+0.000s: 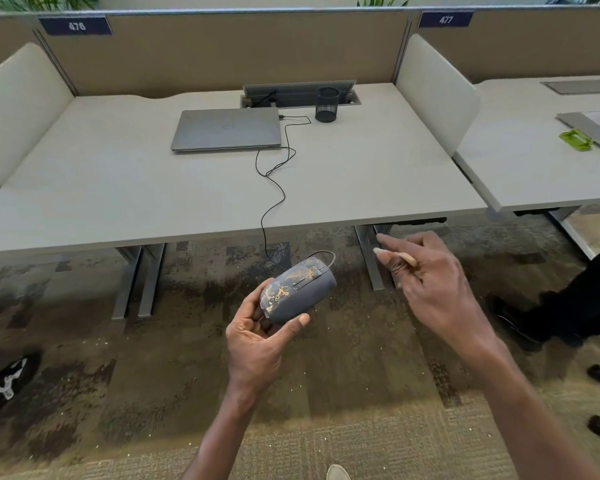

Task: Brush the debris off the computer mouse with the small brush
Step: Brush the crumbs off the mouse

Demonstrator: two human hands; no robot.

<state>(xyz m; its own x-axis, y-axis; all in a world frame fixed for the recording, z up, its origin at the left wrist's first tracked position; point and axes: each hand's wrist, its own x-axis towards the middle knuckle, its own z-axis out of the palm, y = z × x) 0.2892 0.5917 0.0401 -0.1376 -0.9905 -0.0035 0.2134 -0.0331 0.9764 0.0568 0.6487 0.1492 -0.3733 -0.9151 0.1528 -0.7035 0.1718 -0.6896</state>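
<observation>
Mouse held up, brush mostly hidden

My left hand (257,341) grips the dark grey, tan-speckled corded mouse (297,289) over the carpet, below the bench (187,195) edge — right hand (426,278) fingers curl around a pale wooden brush handle (407,259), bristles out of sight.

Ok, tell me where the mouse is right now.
In the head view, the computer mouse is held in the left hand, off the desk, above the carpet, left of the right hand.

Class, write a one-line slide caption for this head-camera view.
Left hand holds debris-speckled mouse off the desk; right hand grips a small brush nearby.
</observation>
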